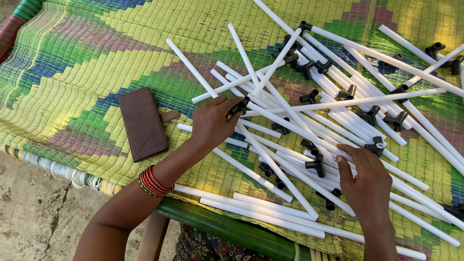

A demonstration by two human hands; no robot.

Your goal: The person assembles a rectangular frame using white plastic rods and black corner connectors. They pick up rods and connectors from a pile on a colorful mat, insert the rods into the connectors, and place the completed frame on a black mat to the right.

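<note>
While the left hand (210, 123) pinched a black connector (238, 106) at 12 o'clock, the right hand (363, 176) lay spread on the white pipes (290, 128), so steadying them squarely seemed wise.

Probably a home yard, informal assembly spot: woven plastic mat (72, 72) over a cot, bare concrete ground (29, 212) below-left of it, white pipes (270, 203) and black connectors (316, 164) strewn across its right half.

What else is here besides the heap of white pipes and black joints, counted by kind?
Hands: 2 (left hand pinching a black joint, right hand flat on white pipes)
Brown wallet: 1
Woven mat: 1
Stack of red bangles: 1
Total: 5
</note>
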